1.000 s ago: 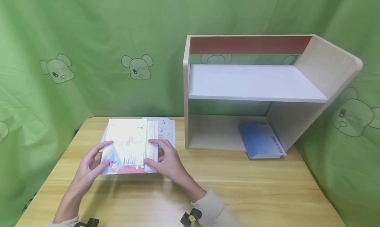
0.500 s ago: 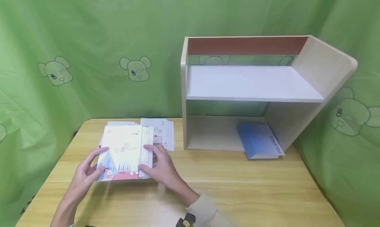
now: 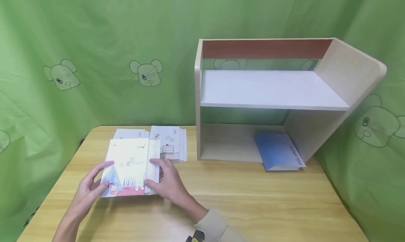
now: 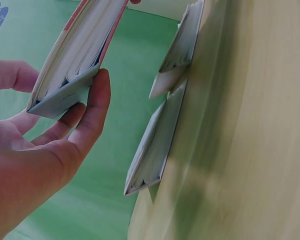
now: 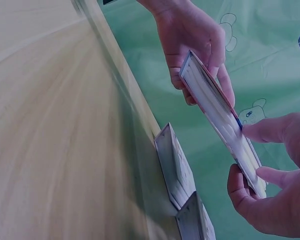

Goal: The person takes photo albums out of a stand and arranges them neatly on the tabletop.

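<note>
A photo album (image 3: 126, 170) with a pale cover, a blue tent and a red strip printed along its lower edge is held above the table. My left hand (image 3: 87, 191) grips its left edge, thumb on the cover and fingers underneath. On the opposite side, my right hand (image 3: 169, 182) pinches the right edge. Layered white page edges show on the album (image 4: 82, 42) in the left wrist view. Behind it, two more pale albums lie side by side on the table: a left one (image 3: 128, 133), partly covered by the held album, and a right one (image 3: 167, 138).
To the right stands a wooden two-level shelf (image 3: 272, 89) with a white middle board. A blue album marked POLAROID (image 3: 278, 150) lies in its lower level, sticking out past the front edge. Green curtain (image 3: 104, 52) hangs behind the wooden table (image 3: 253, 203).
Both hands have drawn the held album toward me and slightly left. More of the two albums behind it now shows. The shelf and blue album stay put.
</note>
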{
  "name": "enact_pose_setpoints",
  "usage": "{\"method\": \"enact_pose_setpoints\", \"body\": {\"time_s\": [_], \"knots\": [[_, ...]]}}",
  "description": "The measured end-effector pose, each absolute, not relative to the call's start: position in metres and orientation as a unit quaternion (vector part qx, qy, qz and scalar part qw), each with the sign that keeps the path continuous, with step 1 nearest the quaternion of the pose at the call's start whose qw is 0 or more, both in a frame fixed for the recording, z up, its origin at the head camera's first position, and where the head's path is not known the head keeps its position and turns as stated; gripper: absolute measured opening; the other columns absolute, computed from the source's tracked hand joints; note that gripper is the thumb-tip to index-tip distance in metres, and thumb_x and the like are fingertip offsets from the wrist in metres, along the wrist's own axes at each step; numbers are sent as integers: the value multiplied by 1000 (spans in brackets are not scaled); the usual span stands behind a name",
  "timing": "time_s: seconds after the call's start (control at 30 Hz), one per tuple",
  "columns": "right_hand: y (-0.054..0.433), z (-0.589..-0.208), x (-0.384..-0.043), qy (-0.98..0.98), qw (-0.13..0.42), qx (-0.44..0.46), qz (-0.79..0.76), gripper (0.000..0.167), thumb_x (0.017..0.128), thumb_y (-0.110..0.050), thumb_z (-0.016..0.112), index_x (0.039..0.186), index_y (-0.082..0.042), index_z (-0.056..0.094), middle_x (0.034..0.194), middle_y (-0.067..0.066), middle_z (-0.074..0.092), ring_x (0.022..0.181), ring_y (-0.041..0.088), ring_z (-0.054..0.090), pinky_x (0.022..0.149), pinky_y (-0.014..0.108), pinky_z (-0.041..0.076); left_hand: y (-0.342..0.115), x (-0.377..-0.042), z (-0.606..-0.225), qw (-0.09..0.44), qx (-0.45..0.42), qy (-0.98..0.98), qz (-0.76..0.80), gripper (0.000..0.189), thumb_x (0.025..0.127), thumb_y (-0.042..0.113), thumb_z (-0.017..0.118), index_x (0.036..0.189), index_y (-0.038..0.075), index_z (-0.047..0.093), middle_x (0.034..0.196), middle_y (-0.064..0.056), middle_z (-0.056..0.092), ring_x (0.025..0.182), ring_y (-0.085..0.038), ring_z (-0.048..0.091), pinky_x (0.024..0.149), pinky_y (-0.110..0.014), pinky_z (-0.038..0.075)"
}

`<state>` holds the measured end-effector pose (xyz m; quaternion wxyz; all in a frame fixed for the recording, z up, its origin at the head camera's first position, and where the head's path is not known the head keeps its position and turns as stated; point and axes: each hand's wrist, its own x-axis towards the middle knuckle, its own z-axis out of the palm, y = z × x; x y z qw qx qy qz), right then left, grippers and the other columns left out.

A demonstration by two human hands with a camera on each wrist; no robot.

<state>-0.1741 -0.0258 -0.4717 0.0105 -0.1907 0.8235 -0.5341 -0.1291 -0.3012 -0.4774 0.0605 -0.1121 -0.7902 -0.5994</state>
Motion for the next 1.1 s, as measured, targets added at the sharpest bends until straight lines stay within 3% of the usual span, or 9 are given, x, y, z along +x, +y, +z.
{"method": "enact_pose_setpoints", "body": {"time_s": [0.3,0.5,1.1], "knots": [[-32,-476,-171,826,18,-187,-532,65,80,-19,87,140,-13,60,121,7,58,95,21,57,74,19,50,-308,-126,-481,45,-109,-790,-602,55,100,-8,50,153,1,41,155,2,36,105,-14,69,79,-29,61],[-39,-480,-171,822,41,-178,-539,67,80,-19,87,140,-14,60,115,2,56,90,14,55,71,18,51,-313,-123,-483,50,-109,-808,-577,53,101,-5,53,152,2,43,153,7,39,112,-7,65,84,-24,59],[-54,-493,-162,820,81,-180,-537,65,79,-19,88,137,-12,60,102,-2,53,83,13,54,63,16,50,-333,-111,-490,2,-63,-824,-563,54,101,-1,56,153,7,44,144,18,41,105,-8,67,75,-30,61]]}}
